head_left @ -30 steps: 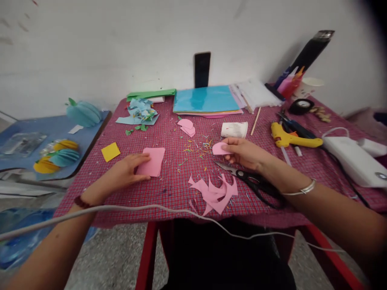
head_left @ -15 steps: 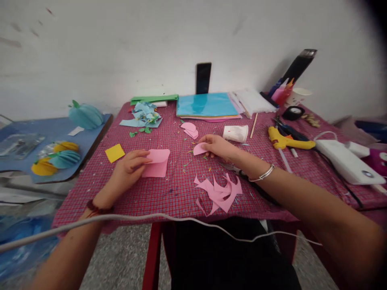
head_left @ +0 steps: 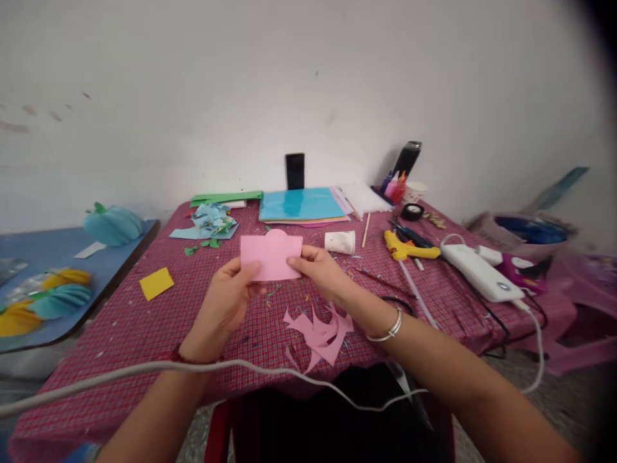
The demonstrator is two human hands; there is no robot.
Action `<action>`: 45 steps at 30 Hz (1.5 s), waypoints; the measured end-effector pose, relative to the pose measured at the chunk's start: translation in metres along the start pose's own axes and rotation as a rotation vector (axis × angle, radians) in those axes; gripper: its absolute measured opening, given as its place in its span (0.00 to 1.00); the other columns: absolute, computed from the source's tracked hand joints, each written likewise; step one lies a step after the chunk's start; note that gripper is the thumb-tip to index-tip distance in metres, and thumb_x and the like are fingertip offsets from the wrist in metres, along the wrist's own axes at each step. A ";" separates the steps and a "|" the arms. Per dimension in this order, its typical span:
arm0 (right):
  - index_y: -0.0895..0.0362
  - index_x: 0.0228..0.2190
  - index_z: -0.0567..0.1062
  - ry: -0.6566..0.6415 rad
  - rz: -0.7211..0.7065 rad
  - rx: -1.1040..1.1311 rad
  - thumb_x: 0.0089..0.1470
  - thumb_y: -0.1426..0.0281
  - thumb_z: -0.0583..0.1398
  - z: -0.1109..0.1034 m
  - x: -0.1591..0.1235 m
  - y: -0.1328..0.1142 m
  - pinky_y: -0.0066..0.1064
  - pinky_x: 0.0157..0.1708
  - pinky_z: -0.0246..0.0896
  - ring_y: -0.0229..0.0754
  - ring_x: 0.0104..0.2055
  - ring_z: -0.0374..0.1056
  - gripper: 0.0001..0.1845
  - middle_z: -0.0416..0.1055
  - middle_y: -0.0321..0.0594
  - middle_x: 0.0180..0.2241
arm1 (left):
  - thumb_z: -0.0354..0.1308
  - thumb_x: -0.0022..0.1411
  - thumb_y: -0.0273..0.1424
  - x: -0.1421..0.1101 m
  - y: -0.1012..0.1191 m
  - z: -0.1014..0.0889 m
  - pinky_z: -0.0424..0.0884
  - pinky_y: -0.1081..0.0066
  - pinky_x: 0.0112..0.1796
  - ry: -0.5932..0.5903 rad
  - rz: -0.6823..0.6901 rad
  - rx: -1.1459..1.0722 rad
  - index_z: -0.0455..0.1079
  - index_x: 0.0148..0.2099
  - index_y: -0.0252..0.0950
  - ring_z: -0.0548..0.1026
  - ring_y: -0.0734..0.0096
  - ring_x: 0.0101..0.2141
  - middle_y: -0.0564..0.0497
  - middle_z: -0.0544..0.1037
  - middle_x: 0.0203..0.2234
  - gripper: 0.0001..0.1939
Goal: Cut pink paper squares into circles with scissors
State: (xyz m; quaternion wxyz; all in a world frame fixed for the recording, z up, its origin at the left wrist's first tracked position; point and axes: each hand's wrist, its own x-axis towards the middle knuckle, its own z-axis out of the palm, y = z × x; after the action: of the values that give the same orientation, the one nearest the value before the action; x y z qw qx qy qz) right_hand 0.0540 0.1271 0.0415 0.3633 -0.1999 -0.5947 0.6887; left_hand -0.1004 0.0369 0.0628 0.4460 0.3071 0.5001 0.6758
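Observation:
A pink paper rectangle (head_left: 271, 247) is raised above the table between my two hands. My left hand (head_left: 227, 294) pinches its left side, thumb on the near face. My right hand (head_left: 319, 270) grips the right edge in the same way. Just over the sheet's top edge shows a rounded pink paper piece (head_left: 277, 233); whether it touches the sheet I cannot tell. Curved pink paper scraps (head_left: 318, 334) lie on the checked cloth below my right hand. To the left is a yellow paper square (head_left: 157, 283).
A white paper cup (head_left: 340, 242) lies on its side beyond my right hand. Farther right are a yellow glue gun (head_left: 409, 247) and a white power strip (head_left: 482, 273). Blue sheets (head_left: 296, 204) are stacked at the back. A white cable (head_left: 270, 371) crosses in front.
My right hand has come left to the pink sheet, which has been lifted. The half-round pink piece it held is no longer visible in it. The view has tilted up and shifted right.

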 end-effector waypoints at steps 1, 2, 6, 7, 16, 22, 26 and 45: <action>0.57 0.29 0.74 0.051 0.016 0.003 0.44 0.60 0.65 -0.003 -0.001 0.000 0.25 0.23 0.58 0.32 0.23 0.59 0.14 0.68 0.31 0.24 | 0.66 0.48 0.32 0.002 -0.003 0.002 0.63 0.78 0.19 -0.036 0.011 0.086 0.73 0.33 0.34 0.68 0.80 0.18 0.55 0.76 0.23 0.10; 0.57 0.29 0.74 0.080 0.024 -0.004 0.43 0.60 0.65 -0.007 -0.002 -0.001 0.25 0.22 0.56 0.32 0.22 0.58 0.15 0.67 0.31 0.23 | 0.65 0.50 0.33 0.004 -0.004 0.004 0.60 0.78 0.17 -0.059 0.047 0.180 0.73 0.32 0.34 0.66 0.80 0.16 0.56 0.74 0.19 0.08; 0.57 0.29 0.73 0.154 -0.102 -0.137 0.45 0.59 0.63 -0.024 -0.011 -0.012 0.26 0.23 0.55 0.33 0.22 0.57 0.14 0.66 0.31 0.22 | 0.58 0.58 0.35 0.011 -0.004 0.015 0.58 0.77 0.18 -0.071 0.291 0.480 0.71 0.29 0.36 0.65 0.77 0.15 0.57 0.69 0.13 0.09; 0.57 0.28 0.72 0.178 -0.154 -0.195 0.47 0.59 0.62 -0.028 -0.014 -0.016 0.27 0.24 0.54 0.34 0.23 0.57 0.13 0.65 0.31 0.22 | 0.57 0.59 0.35 0.011 -0.004 0.018 0.61 0.76 0.20 -0.074 0.340 0.517 0.71 0.29 0.36 0.66 0.76 0.17 0.57 0.70 0.14 0.09; 0.58 0.26 0.72 0.207 -0.315 -0.469 0.51 0.65 0.60 -0.042 -0.030 -0.026 0.28 0.28 0.54 0.36 0.26 0.58 0.09 0.64 0.32 0.23 | 0.62 0.53 0.36 0.004 -0.010 0.030 0.66 0.73 0.29 -0.095 0.412 0.552 0.75 0.32 0.34 0.72 0.70 0.26 0.53 0.77 0.24 0.10; 0.58 0.27 0.72 0.173 -0.073 -0.119 0.45 0.63 0.65 -0.031 -0.021 -0.006 0.27 0.25 0.56 0.34 0.24 0.60 0.12 0.67 0.32 0.23 | 0.48 0.63 0.42 -0.001 0.026 -0.023 0.70 0.68 0.36 -0.286 0.320 0.939 0.76 0.31 0.35 0.75 0.65 0.31 0.49 0.79 0.27 0.21; 0.58 0.26 0.72 0.172 0.068 -0.070 0.42 0.64 0.66 -0.027 -0.014 0.009 0.25 0.20 0.55 0.32 0.21 0.58 0.12 0.66 0.32 0.22 | 0.64 0.49 0.40 0.001 0.034 -0.083 0.64 0.59 0.53 -0.460 0.283 1.300 0.70 0.55 0.40 0.70 0.55 0.52 0.45 0.74 0.53 0.29; 0.56 0.31 0.77 0.139 0.183 -0.080 0.42 0.65 0.67 -0.028 -0.018 0.030 0.27 0.20 0.62 0.36 0.23 0.65 0.12 0.73 0.36 0.25 | 0.56 0.58 0.36 0.019 -0.005 -0.151 0.66 0.56 0.52 -0.420 0.244 1.087 0.76 0.44 0.41 0.74 0.60 0.49 0.46 0.78 0.47 0.13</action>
State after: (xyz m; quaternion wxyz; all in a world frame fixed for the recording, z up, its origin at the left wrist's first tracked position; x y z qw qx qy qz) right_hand 0.0778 0.1322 0.0042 0.3310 -0.3151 -0.5744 0.6792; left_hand -0.2370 -0.0062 0.0108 0.2332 0.6737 0.6366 0.2940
